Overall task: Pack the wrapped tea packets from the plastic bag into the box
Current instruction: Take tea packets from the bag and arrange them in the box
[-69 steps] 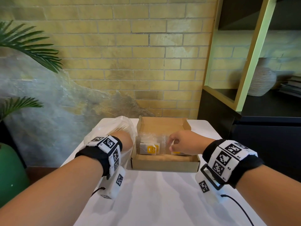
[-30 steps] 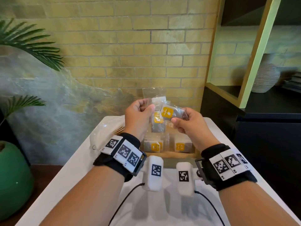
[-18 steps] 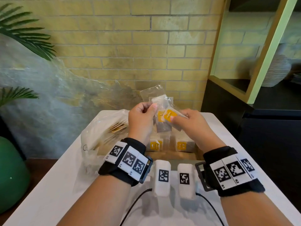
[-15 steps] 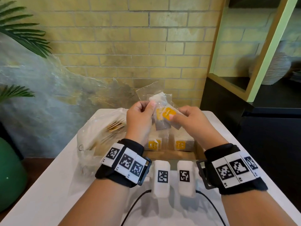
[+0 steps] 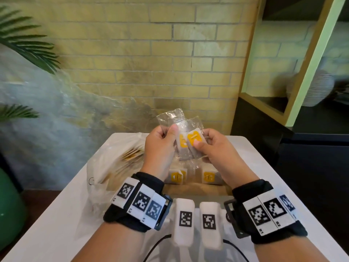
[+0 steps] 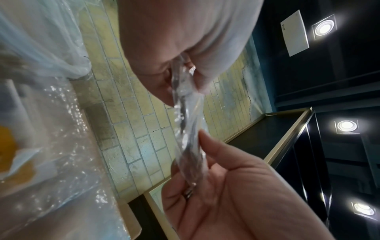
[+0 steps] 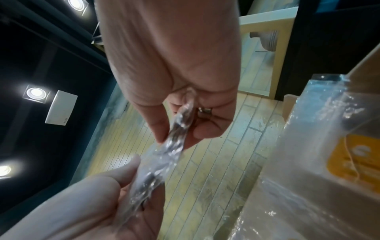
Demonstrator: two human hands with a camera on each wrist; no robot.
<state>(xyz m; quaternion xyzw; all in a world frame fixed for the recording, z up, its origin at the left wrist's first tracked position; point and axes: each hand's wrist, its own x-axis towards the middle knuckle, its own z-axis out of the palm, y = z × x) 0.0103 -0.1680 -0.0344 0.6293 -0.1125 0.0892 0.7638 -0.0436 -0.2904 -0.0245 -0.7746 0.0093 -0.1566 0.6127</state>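
You are sorting: left hand (image 5: 160,146) and right hand (image 5: 209,148) both pinch the tea packets (image 5: 188,142) (clear-wrapped) above the box (image 5: 196,189); next, lower them in beside the near-edge row.

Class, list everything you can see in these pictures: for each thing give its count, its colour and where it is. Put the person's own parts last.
Held tea packets: at least two, clear wrap with yellow labels, raised above the box.
Packed tea packets: at least two, same look, in the box.
Box: one, brown cardboard, on the table.
Plastic bag: one, translucent white, left of the box.
Table: one, white.
Vase: one, ribbed grey, on the shelf.
Left hand: grip pinches the packets.
Right hand: likewise.
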